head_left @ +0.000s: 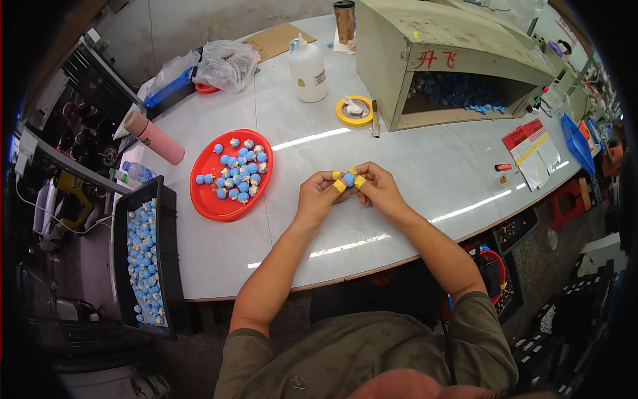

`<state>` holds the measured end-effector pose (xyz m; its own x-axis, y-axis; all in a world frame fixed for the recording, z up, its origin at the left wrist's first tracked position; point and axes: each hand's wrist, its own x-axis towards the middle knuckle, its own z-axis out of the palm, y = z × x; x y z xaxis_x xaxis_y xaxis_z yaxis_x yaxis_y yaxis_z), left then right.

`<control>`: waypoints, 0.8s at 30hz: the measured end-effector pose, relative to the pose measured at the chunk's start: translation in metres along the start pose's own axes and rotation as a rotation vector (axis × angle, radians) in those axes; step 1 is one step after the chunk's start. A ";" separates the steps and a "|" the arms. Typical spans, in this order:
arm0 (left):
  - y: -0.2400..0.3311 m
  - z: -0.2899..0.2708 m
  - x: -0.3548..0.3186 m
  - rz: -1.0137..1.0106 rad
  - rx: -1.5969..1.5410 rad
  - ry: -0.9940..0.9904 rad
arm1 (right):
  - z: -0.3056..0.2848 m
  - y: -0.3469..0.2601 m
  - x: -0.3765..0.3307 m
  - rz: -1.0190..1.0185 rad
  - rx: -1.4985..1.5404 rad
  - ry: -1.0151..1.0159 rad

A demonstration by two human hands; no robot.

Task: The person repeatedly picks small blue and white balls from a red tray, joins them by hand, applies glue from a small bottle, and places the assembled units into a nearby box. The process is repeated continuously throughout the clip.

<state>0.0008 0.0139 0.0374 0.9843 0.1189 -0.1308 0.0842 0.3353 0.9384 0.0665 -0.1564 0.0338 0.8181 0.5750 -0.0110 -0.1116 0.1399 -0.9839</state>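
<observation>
A: Hands first. What did they hold?

B: Both pinched one small blue ball [349, 179] between them, over the table [399, 159], near its front edge. Left hand [318, 197] gripped it from the left, right hand [377, 188] from the right. Fingertips [339, 186] wore yellow tape wraps.

A: So neither hand was loose?

B: No, both were closed on the ball, fingers curled in, hands touching at the tips.

A: What sat to the left?

B: A red tray [211, 207] with a heap of the same blue balls [236, 174], near the left hand but apart from it. Further left, off the table edge, a black bin [166, 266] also held blue pieces.

A: Behind the hands?

B: A yellow tape roll [354, 111], a white bottle [307, 70] just left of it, and a big beige box [458, 60] lying open toward the person, more blue pieces inside. A pink cylinder [154, 137] lay at the table's left corner, with a clear plastic bag [228, 64] beyond it.

A: Right side?

B: Red-and-white paper sheets [531, 147] near the table edge, well apart from the hands.
</observation>
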 end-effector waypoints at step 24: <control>-0.011 -0.010 0.003 -0.054 0.025 -0.064 | -0.012 0.003 0.000 0.042 -0.223 -0.133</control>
<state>0.0013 0.0199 0.0235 0.9860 0.0408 -0.1617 0.1407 0.3164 0.9381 0.0732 -0.1653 0.0288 0.7327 0.6792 -0.0432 -0.0047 -0.0584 -0.9983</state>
